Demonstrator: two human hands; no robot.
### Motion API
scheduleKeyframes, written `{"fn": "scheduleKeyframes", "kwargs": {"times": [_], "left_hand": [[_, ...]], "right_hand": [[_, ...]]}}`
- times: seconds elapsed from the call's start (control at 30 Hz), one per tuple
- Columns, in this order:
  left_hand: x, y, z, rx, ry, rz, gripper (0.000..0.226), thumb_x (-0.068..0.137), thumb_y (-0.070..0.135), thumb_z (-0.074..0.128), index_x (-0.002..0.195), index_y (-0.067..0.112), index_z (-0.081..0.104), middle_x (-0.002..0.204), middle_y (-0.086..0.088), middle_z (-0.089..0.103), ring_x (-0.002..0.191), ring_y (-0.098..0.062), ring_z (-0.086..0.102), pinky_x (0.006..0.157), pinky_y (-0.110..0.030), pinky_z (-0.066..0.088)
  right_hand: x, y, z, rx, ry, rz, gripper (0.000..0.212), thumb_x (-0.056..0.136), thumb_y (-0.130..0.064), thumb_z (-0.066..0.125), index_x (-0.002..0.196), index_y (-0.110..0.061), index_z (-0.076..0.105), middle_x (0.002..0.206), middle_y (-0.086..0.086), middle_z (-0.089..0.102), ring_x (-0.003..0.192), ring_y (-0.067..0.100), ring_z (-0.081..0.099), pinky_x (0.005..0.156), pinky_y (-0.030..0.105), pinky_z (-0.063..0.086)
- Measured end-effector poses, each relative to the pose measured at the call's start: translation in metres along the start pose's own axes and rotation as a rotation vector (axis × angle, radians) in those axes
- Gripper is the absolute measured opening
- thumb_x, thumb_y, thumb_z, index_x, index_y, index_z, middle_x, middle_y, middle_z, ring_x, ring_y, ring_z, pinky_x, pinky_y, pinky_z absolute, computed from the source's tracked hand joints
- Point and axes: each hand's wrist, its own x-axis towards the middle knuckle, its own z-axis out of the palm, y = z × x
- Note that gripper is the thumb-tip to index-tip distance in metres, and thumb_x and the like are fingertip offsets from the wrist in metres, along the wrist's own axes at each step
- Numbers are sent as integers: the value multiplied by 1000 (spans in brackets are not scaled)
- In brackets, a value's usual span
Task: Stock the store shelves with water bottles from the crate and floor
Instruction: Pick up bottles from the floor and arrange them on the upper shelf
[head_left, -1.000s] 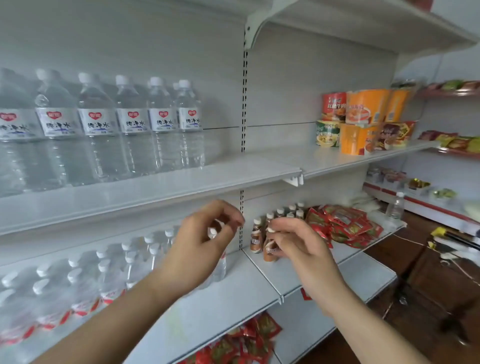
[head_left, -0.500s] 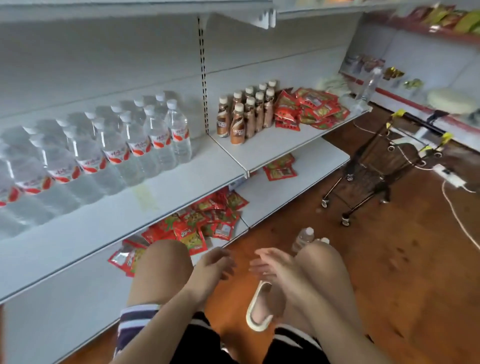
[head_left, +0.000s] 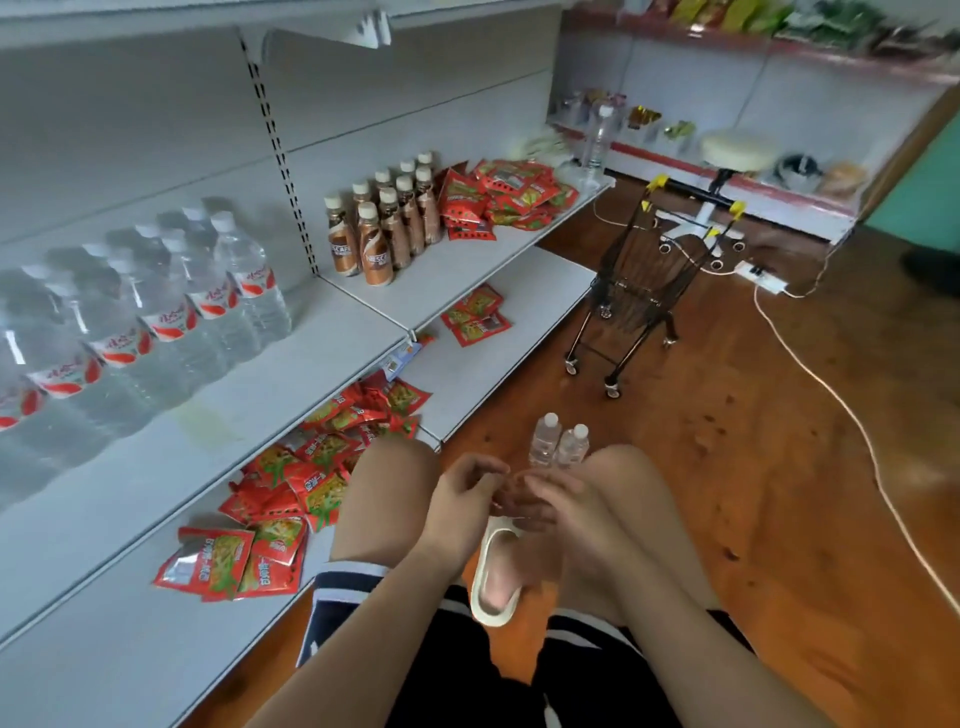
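Two clear water bottles (head_left: 557, 447) with white caps stand on the wooden floor just beyond my knees. My left hand (head_left: 465, 501) and my right hand (head_left: 558, 506) hang low between my knees, close together, fingers apart and holding nothing, a short way in front of those bottles. Several water bottles (head_left: 171, 312) with red-and-white labels stand in rows on the white middle shelf (head_left: 249, 410) at the left. The bottles' lower halves are hidden behind my hands and knees.
Brown coffee bottles (head_left: 382, 228) and red snack packets (head_left: 498, 200) fill the shelf to the right. More red packets (head_left: 291, 493) lie on the bottom shelf. A small black wire cart (head_left: 639, 291) stands on the floor ahead, with a white cable (head_left: 852, 415) trailing right.
My view dropped from the upper shelves to the floor as I crouched. Both hands came down from shelf height to between my knees, nearer the two floor bottles.
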Motion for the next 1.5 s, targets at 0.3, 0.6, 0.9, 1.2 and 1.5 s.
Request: {"fn": "scheduleKeyframes", "kwargs": {"times": [0.3,0.6,0.9,1.2,1.5], "left_hand": [[6,-18,13,83,-156,14,14,95,-6,54,96,0,66,73,-6,69,62,-13,64,65,-28,52],[23,-22,13,99,-226,-5,16,98,0,55,95,5,69,72,1,70,70,-17,65,66,-26,54],[41,-30,28,224,-308,-33,15,100,3,54,95,9,67,83,-4,71,72,-17,65,66,-27,52],[86,-24,74,339,-297,-105,18,99,5,54,97,16,68,88,-4,72,73,-13,67,68,-31,53],[197,-84,137,450,-257,-256,17,94,6,51,92,13,66,86,-7,72,70,-17,66,64,-28,50]], "right_hand": [[-28,1,-31,-101,88,-28,21,104,-7,50,120,3,60,105,29,71,85,29,73,78,35,58],[-26,2,-42,-252,119,0,15,103,-14,54,113,-7,63,100,19,73,83,24,74,76,32,58],[1,35,-59,-417,104,185,18,106,-20,50,119,-10,57,95,8,69,75,15,68,71,28,53],[46,15,-84,-442,98,104,15,105,-19,50,115,-11,58,94,11,69,74,16,65,55,17,49],[166,19,-145,-565,183,185,12,103,-16,49,102,-15,60,84,7,69,68,19,65,60,22,48]]}}
